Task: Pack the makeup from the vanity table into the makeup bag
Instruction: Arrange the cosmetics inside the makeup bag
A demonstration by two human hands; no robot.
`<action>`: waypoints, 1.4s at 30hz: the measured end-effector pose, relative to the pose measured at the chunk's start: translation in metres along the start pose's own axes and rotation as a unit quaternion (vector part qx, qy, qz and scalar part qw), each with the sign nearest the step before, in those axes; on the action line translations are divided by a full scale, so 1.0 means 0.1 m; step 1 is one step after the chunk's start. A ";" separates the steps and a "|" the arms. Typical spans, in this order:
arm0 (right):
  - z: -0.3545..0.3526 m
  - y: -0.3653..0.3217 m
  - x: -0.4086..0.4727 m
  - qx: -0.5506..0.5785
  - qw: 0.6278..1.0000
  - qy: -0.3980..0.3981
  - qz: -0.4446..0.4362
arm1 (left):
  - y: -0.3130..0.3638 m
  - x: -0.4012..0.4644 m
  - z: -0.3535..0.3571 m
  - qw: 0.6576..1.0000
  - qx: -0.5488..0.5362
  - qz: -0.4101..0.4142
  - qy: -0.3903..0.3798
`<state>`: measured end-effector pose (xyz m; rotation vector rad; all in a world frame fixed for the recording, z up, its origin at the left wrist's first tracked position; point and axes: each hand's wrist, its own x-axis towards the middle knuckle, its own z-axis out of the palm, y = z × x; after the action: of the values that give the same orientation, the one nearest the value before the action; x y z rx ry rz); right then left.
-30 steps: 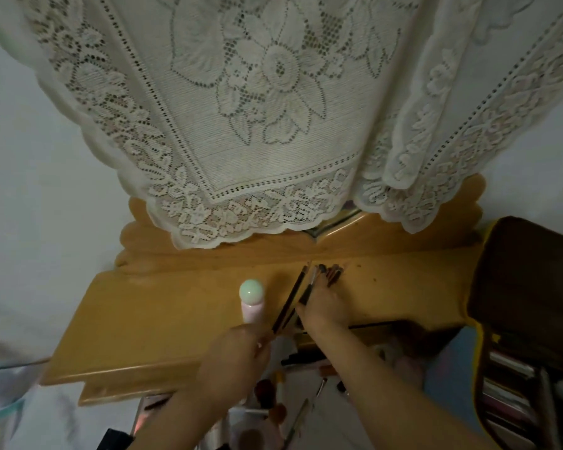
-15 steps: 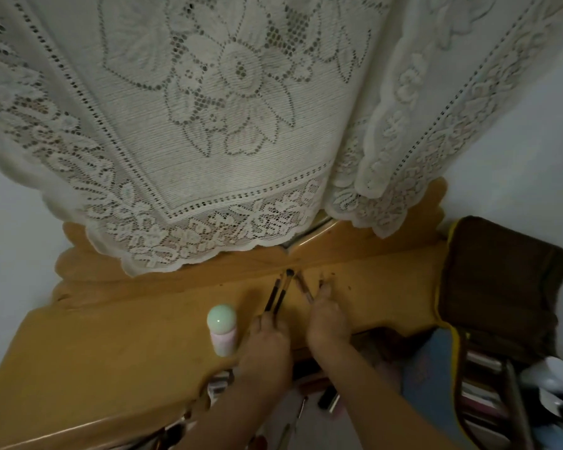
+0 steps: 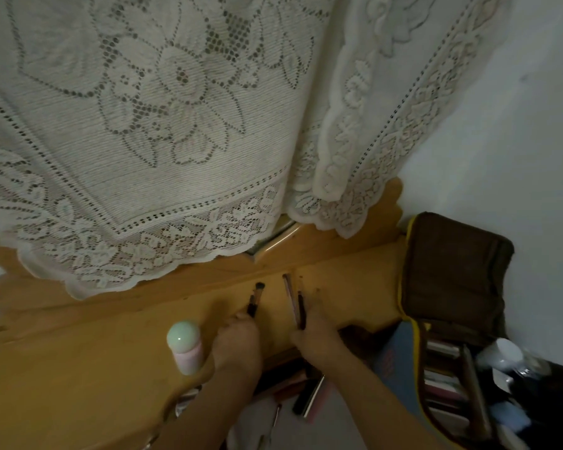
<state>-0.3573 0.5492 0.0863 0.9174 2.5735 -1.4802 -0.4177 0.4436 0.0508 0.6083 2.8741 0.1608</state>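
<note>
Dim bedroom corner, lace cloth (image 3: 163, 131) draped over the mirror above a honey-coloured wooden table (image 3: 78, 378). Gathering step in hand, by the look of it: makeup brushes being collected off the table for the bag. Left hand (image 3: 238, 342) curled closed, fingers (image 3: 241, 318) wrapped round the handles of two dark brushes (image 3: 255, 298), bristle ends jutting beyond the knuckles toward the mirror. Right hand (image 3: 316, 339) likewise closed, fingers (image 3: 312, 315) pinching two slim brushes (image 3: 294, 303), tips pointing away. Pink bottle with pale green cap (image 3: 186, 347) upright just beside the left hand, untouched. Open brown makeup bag (image 3: 452, 287), yellow-trimmed, propped well to the right of the right hand, pockets partly filled. More makeup lying loose below both wrists. Next move, likely: lifting both handfuls clear and carrying them right to the bag without snagging bristles.
</note>
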 end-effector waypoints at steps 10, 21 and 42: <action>-0.31 0.12 -0.28 0.163 0.986 -0.007 0.041 | 0.09 -0.11 0.06 0.997 0.057 0.028 0.045; -0.70 0.54 -0.59 0.155 0.987 -0.032 0.033 | 0.45 -0.19 -0.07 0.996 -0.059 0.019 0.071; -2.19 1.23 -1.09 0.255 0.959 0.069 -0.106 | 2.52 -1.03 -0.44 0.657 -0.741 -0.029 -0.137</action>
<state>-0.1500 0.7185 0.1432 0.8212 2.4856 -2.2870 -0.2374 0.6275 0.1483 0.1059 1.5267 1.8753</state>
